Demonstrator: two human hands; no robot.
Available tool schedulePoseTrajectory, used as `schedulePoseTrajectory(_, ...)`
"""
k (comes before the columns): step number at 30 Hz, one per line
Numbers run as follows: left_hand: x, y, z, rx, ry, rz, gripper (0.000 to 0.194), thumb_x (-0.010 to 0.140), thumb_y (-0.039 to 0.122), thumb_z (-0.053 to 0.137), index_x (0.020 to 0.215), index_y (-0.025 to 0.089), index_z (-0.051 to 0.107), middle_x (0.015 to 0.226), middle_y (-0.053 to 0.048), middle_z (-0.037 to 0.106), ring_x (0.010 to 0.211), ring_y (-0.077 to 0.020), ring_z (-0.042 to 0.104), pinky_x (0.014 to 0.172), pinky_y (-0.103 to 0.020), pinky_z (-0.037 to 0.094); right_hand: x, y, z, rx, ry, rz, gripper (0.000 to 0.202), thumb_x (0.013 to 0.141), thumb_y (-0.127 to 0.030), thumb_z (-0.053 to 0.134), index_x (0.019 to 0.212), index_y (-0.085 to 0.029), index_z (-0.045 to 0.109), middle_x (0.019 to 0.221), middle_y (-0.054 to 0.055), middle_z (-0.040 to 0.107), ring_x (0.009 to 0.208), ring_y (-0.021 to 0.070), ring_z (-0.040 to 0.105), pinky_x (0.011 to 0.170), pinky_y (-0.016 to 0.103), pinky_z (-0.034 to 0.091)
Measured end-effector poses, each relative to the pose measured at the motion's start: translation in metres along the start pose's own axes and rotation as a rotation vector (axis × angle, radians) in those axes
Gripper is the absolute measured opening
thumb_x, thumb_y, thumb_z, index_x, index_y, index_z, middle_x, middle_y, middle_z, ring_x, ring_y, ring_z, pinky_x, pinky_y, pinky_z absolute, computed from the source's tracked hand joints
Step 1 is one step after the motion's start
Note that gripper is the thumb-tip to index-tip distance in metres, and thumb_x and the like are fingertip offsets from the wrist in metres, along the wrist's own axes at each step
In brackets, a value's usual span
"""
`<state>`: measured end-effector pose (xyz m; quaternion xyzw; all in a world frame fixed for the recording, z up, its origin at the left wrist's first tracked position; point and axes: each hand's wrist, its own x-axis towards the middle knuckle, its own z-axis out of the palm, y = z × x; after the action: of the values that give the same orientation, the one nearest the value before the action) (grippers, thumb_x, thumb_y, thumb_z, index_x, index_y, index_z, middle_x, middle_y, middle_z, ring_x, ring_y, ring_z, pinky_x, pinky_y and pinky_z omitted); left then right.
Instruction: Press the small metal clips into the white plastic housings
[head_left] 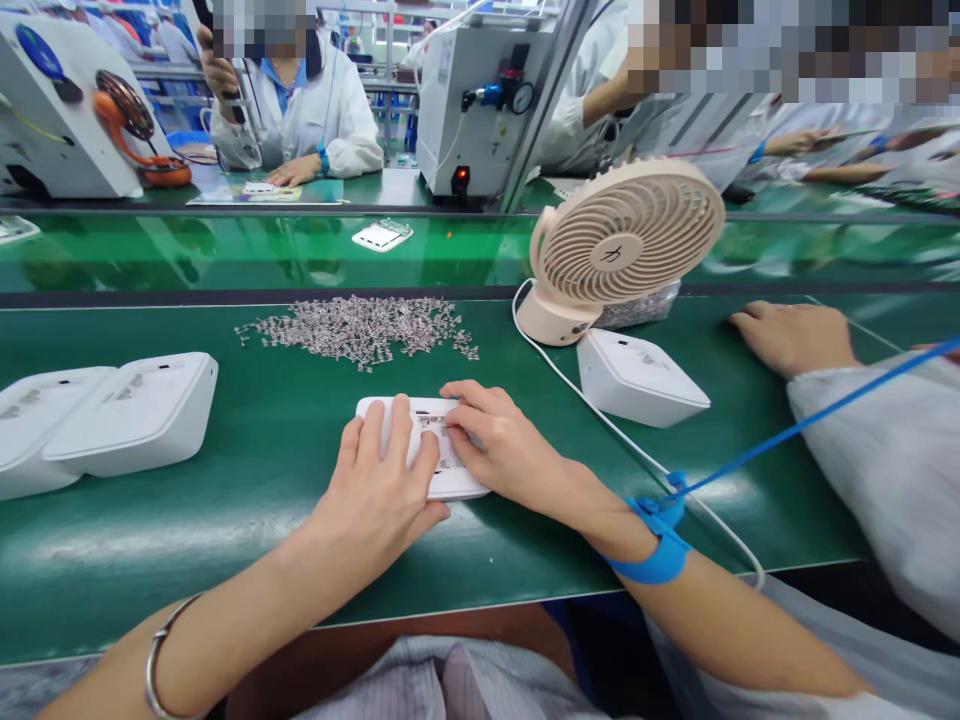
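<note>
A white flat device lies on the green table in front of me, label side up. My left hand rests over its left part, fingers spread across the top and thumb at the near edge. My right hand is on the device's right part, its fingertips drawn together near the label; whatever they may pinch is hidden. Just beyond the device is a spread pile of small metal pieces.
White box-shaped units stand at left, another at right beside a beige fan and its white cable. A neighbour's hand rests far right. Beyond, a conveyor carries a white part; other people sit behind.
</note>
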<state>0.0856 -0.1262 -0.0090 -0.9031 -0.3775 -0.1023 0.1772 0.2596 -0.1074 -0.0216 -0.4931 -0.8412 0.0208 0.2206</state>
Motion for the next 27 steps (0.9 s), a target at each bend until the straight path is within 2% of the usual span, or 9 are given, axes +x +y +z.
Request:
schedulePoseTrajectory(4,0.002,0.0,-0.001,0.014,-0.016,0.002,0.053,0.071,0.049,0.063,0.11,0.014,0.06,0.126,-0.024,0.051,0.111,-0.04,0.05,0.088,-0.047,0.043,0.0,0.001,-0.002,-0.015,0.041,-0.004,0.021,0.083,-0.007,0.042,0.075,-0.012,0.061,0.104,0.015,0.058,0.089,0.0213,0.059,0.074,0.036,0.051)
schedulePoseTrajectory(10,0.002,0.0,-0.002,0.041,-0.043,0.01,0.058,0.069,0.055,0.062,0.111,0.014,0.059,0.126,-0.023,0.051,0.11,-0.0399,0.05,0.088,-0.047,0.042,0.0,-0.001,0.002,-0.173,0.057,-0.034,0.022,0.08,-0.002,0.041,0.076,-0.008,0.061,0.098,0.018,0.06,0.083,0.0223,0.06,0.07,0.034,0.052)
schedulePoseTrajectory(15,0.004,0.002,-0.005,0.081,-0.101,0.018,0.073,0.07,0.062,0.057,0.124,0.014,0.05,0.127,-0.024,0.048,0.11,-0.0407,0.048,0.088,-0.047,0.04,0.003,-0.002,0.003,-0.192,0.065,-0.047,0.02,0.078,-0.002,0.042,0.072,-0.009,0.06,0.089,0.017,0.061,0.078,0.0225,0.058,0.066,0.035,0.051)
schedulePoseTrajectory(19,0.01,0.002,-0.009,0.099,-0.175,0.02,0.079,0.07,0.065,0.054,0.131,0.015,0.041,0.125,-0.023,0.048,0.101,-0.038,0.052,0.084,-0.045,0.04,0.003,0.003,0.004,-0.071,0.111,-0.032,0.019,0.079,-0.004,0.043,0.071,-0.012,0.058,0.087,0.014,0.062,0.075,0.0201,0.059,0.065,0.033,0.051)
schedulePoseTrajectory(23,0.014,0.003,-0.01,0.098,-0.201,0.005,0.078,0.068,0.066,0.054,0.129,0.017,0.044,0.125,-0.023,0.047,0.095,-0.0358,0.053,0.081,-0.045,0.04,-0.005,0.011,0.004,0.184,0.234,0.038,0.014,0.081,-0.01,0.047,0.075,-0.014,0.059,0.094,0.013,0.062,0.083,0.0179,0.062,0.069,0.029,0.053)
schedulePoseTrajectory(27,0.012,0.005,-0.011,0.096,-0.193,-0.021,0.077,0.067,0.067,0.055,0.127,0.019,0.046,0.124,-0.022,0.048,0.097,-0.0357,0.052,0.082,-0.044,0.04,-0.016,0.014,0.002,0.339,0.222,0.077,0.019,0.082,-0.01,0.044,0.086,-0.016,0.062,0.098,0.011,0.063,0.09,0.0161,0.063,0.074,0.028,0.053)
